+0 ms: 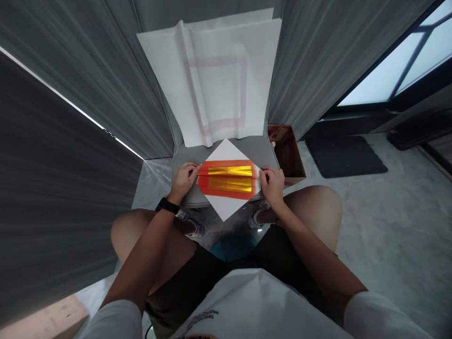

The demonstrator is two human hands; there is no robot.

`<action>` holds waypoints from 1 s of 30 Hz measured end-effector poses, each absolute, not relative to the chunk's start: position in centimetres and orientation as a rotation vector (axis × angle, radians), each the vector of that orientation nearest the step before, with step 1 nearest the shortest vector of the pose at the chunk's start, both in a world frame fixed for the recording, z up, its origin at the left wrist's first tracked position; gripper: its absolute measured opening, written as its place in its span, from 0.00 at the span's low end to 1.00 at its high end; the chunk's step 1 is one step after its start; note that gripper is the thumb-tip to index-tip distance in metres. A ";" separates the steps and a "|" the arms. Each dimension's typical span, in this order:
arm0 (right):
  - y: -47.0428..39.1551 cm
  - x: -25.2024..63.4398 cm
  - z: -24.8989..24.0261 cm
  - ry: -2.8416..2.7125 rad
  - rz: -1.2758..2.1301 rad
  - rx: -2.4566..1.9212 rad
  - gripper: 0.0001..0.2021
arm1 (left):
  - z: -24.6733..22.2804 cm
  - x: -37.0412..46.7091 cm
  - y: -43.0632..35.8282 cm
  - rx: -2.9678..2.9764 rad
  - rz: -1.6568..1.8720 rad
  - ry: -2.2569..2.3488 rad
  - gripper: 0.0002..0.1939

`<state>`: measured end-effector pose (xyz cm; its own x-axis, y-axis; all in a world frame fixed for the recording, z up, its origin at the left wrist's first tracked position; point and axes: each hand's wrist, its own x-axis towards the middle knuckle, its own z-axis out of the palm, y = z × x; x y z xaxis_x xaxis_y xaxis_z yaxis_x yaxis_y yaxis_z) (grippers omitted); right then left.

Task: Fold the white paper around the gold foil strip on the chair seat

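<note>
A square sheet of joss paper (226, 195) is held like a diamond over the front of a grey chair seat. Across its middle runs an orange-red band with a shiny gold foil patch, creased along its length. My left hand (183, 180), below a black wristband, pinches the sheet's left corner. At the opposite corner, my right hand (272, 184) pinches the paper between thumb and fingers. The white top and bottom corners stick out free, the lower one past the seat's front edge.
Large white sheets (226, 84) with a faint pink frame lean on the chair back. An open cardboard box (291, 157) stands right of the grey chair (189, 153). A dark mat (346, 157) lies farther right; grey curtains (88, 61) hang at the left. Another box (52, 320) sits lower left.
</note>
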<state>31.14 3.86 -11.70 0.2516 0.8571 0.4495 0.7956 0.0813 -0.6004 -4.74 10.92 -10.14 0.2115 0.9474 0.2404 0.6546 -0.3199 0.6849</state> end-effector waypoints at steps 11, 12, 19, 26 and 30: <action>5.4 31.9 -12.1 -1.582 -0.006 -1.808 0.16 | -9.7 -4.7 11.7 2.131 0.845 1.292 0.20; 5.7 32.4 -12.1 -1.609 0.001 -1.804 0.16 | -9.6 -4.9 11.7 2.133 0.819 1.257 0.19; 6.9 34.6 -10.5 -1.818 0.072 -1.846 0.15 | -9.4 -4.5 11.0 2.120 0.734 1.303 0.13; 7.8 33.5 -10.1 -1.730 -0.030 -1.906 0.16 | -9.3 -1.7 9.0 2.130 0.863 1.641 0.12; 7.7 32.6 -10.8 -1.661 -0.091 -1.904 0.14 | -9.3 -0.8 8.4 2.120 0.924 1.779 0.12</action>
